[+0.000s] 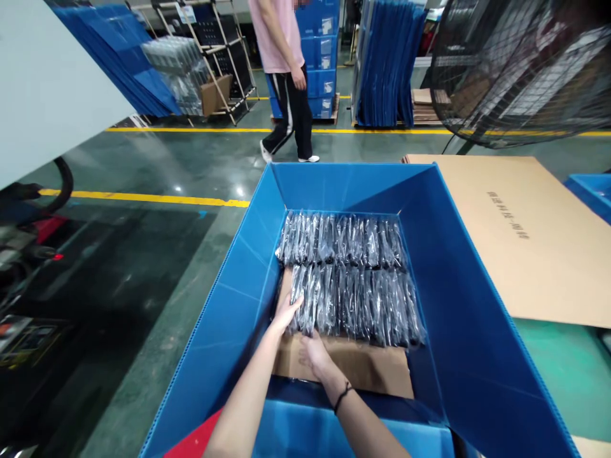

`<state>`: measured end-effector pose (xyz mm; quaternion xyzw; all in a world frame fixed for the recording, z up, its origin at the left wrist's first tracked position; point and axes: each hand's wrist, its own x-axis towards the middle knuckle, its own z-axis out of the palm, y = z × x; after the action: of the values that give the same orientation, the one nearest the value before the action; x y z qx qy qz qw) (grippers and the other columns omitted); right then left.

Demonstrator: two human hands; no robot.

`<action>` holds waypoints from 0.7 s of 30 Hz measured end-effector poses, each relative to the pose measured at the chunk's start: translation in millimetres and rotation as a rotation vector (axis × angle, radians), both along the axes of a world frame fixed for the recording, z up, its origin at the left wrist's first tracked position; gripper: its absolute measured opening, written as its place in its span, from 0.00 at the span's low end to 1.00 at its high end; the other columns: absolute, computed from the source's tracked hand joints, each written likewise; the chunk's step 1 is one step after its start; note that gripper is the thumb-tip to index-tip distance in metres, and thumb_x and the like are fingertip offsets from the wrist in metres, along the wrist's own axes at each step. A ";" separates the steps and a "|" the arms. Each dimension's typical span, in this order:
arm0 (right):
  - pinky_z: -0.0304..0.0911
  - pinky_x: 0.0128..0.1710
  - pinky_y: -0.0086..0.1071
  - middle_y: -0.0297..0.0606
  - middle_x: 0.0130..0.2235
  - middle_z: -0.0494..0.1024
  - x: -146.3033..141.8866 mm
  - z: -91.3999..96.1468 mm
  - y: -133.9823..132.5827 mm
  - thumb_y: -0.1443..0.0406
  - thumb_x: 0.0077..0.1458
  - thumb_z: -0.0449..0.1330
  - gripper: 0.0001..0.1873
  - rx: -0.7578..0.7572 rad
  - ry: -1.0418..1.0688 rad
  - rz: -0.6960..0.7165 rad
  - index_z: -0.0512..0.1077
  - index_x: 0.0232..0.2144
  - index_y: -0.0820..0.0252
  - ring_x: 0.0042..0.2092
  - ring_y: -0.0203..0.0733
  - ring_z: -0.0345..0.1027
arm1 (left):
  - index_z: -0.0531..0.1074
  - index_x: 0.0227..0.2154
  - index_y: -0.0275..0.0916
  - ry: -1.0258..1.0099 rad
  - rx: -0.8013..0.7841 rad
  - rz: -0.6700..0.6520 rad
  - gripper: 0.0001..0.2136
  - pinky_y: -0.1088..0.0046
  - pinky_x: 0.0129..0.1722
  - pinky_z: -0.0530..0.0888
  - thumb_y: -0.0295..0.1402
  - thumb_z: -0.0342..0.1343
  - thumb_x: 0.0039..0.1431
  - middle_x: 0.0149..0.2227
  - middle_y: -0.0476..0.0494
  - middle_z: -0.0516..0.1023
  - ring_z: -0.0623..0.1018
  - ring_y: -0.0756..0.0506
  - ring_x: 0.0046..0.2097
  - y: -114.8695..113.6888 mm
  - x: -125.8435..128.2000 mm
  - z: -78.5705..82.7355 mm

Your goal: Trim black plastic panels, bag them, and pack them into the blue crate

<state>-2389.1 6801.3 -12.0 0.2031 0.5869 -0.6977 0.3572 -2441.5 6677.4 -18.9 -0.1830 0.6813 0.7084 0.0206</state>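
Observation:
Two rows of dark parts in clear plastic bags stand packed on edge inside a deep blue corrugated plastic box (344,181). The far row (341,238) spans the box's width; the near row (358,302) stops short of the left wall. My left hand (287,313) grips the left end of the near row, thumb on top of a bagged dark part. My right hand (316,357) is at that row's front edge near the same end, its fingertips against the bagged part. Brown cardboard (365,362) shows beneath, in front of the near row. The lower fingers are partly hidden.
A flat cardboard sheet (506,242) lies right of the box, with a large fan (515,70) beyond. A person (286,70) walks on the floor behind the box. Stacked blue boxes (319,57) stand farther back. A white panel (52,83) juts in at upper left.

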 end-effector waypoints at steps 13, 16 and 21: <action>0.65 0.40 0.40 0.40 0.45 0.70 -1.4 -16.0 4.5 0.59 0.56 0.53 0.16 -0.124 -0.230 -0.040 0.65 0.44 0.62 0.42 0.40 0.67 | 0.48 0.60 0.35 -0.056 -0.467 -0.014 0.31 0.57 0.56 0.56 0.42 0.48 0.55 0.57 0.30 0.59 0.61 0.34 0.57 21.4 -7.6 15.0; 0.65 0.39 0.39 0.40 0.44 0.70 -5.2 -9.7 2.7 0.59 0.56 0.53 0.15 -0.159 -0.245 -0.044 0.65 0.44 0.62 0.41 0.40 0.67 | 0.37 0.61 0.34 -0.078 -0.647 0.053 0.33 0.51 0.55 0.53 0.44 0.42 0.58 0.61 0.26 0.47 0.54 0.30 0.59 34.3 -2.0 24.7; 0.66 0.36 0.36 0.39 0.41 0.71 -7.2 -1.1 4.4 0.59 0.56 0.53 0.14 -0.174 -0.277 -0.041 0.66 0.42 0.63 0.37 0.37 0.68 | 0.40 0.61 0.40 -0.046 -0.896 0.013 0.31 0.46 0.55 0.47 0.46 0.41 0.58 0.63 0.32 0.39 0.47 0.29 0.61 54.5 7.7 32.6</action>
<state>-2396.3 6805.8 -13.0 0.2777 0.4648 -0.7184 0.4367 -2433.8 6731.9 13.7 -0.1935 0.9191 0.3395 -0.0500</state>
